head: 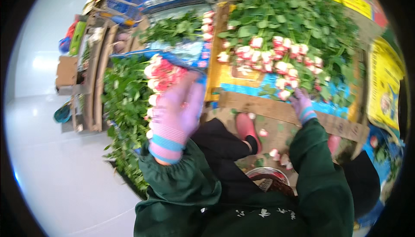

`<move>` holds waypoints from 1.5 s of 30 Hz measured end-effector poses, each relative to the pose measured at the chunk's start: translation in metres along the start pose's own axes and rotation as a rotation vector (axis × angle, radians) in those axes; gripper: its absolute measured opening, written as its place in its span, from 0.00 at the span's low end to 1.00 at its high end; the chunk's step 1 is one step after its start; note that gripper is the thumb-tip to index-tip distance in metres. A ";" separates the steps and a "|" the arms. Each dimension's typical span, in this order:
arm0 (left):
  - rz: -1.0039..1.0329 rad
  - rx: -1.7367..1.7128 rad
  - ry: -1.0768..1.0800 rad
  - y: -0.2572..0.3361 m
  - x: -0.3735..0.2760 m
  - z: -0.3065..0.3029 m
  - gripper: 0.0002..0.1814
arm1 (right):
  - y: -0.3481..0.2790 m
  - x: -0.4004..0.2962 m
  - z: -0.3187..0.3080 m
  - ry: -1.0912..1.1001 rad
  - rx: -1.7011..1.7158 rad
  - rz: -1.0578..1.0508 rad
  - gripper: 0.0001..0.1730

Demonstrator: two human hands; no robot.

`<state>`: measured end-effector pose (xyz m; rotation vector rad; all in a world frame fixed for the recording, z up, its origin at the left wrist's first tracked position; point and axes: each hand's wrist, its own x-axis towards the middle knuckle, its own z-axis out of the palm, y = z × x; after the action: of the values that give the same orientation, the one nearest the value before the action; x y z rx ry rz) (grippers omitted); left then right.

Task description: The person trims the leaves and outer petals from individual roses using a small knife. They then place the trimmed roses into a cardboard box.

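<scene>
My left hand [176, 110], in a lilac knit glove with blue bands, is raised over a stack of pink and white roses [159, 74] on the left. It is motion-blurred, with its fingers stretched out and nothing visible in it. Leafy stems [124, 87] of that stack point left. My right hand [301, 104], gloved alike, is at the near edge of the bench beside a white and pink rose [284, 94]. Whether its fingers grip that rose or a stem cannot be told. Beyond it lies a large heap of roses [259, 55], blooms towards me and foliage behind.
A wooden board [259, 105] edges the bench, above my pink shoe [246, 128]. A small rose bunch [181, 27] lies at the upper left. Yellow printed sacking [384, 87] hangs at right. Fallen petals [275, 154] and a round container [269, 173] are below.
</scene>
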<state>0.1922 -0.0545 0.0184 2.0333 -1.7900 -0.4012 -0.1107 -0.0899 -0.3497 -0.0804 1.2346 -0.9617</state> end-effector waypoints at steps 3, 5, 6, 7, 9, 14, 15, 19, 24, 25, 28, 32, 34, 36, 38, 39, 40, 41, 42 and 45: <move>-0.263 0.034 0.298 -0.089 0.019 -0.047 0.22 | 0.009 0.013 0.019 0.164 -0.084 0.026 0.41; -0.340 0.338 0.265 -0.143 0.023 -0.050 0.24 | 0.023 0.033 0.013 0.164 -0.112 -0.027 0.48; -0.331 0.232 0.222 -0.164 0.019 -0.051 0.26 | 0.028 0.036 0.020 0.172 -0.117 -0.034 0.48; -0.262 0.382 0.226 -0.172 0.023 -0.042 0.27 | 0.026 0.034 0.026 0.197 -0.125 -0.053 0.48; -0.496 0.140 0.133 -0.166 0.026 -0.028 0.27 | 0.028 0.034 0.033 0.272 -0.095 -0.051 0.46; -0.511 0.060 0.229 -0.162 0.052 -0.013 0.28 | 0.045 0.069 0.008 0.366 -0.372 -0.150 0.47; -0.433 0.171 0.271 -0.178 0.058 -0.015 0.27 | 0.059 0.089 -0.004 0.409 -0.347 -0.351 0.50; -0.405 0.244 0.339 -0.210 0.040 -0.021 0.25 | 0.064 0.068 0.026 0.515 -0.739 -0.216 0.58; -0.412 0.219 0.352 -0.210 0.029 -0.038 0.30 | 0.049 0.049 0.046 0.398 -0.088 -0.243 0.48; -0.421 0.149 0.428 -0.191 0.020 -0.043 0.30 | 0.034 0.034 0.051 0.404 -0.163 -0.183 0.45; -0.234 -0.026 0.473 -0.151 0.022 -0.048 0.27 | 0.003 0.018 0.048 0.419 -0.202 -0.114 0.42; -0.001 -0.122 0.351 -0.035 -0.005 -0.025 0.23 | -0.024 -0.002 0.047 0.033 0.059 -0.152 0.34; 0.073 -0.200 0.249 0.003 -0.012 0.004 0.21 | -0.052 0.001 0.035 0.036 0.039 -0.200 0.23; 0.142 -0.172 0.094 0.021 -0.019 0.024 0.20 | -0.084 -0.006 0.028 0.115 0.037 -0.332 0.13; 0.271 -0.102 -0.003 0.033 -0.027 0.034 0.20 | -0.121 -0.031 0.014 0.101 0.071 -0.331 0.13; 0.350 -0.086 -0.023 0.042 -0.029 0.039 0.21 | -0.137 -0.047 0.005 0.085 0.084 -0.351 0.13; 0.409 -0.106 -0.036 0.050 -0.034 0.042 0.21 | -0.153 -0.071 0.010 0.050 0.066 -0.374 0.15; 0.411 -0.129 -0.078 0.057 -0.039 0.044 0.21 | -0.168 -0.099 0.016 0.016 0.045 -0.397 0.17; 0.444 -0.131 -0.114 0.061 -0.043 0.045 0.21 | -0.173 -0.126 0.027 -0.085 0.048 -0.426 0.18; 0.504 -0.098 -0.221 0.075 -0.055 0.049 0.21 | -0.181 -0.222 0.047 -0.220 -0.121 -0.468 0.24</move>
<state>0.0960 -0.0126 0.0087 1.4431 -2.2762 -0.5576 -0.1774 -0.0770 -0.0677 -0.5771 1.0872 -1.2415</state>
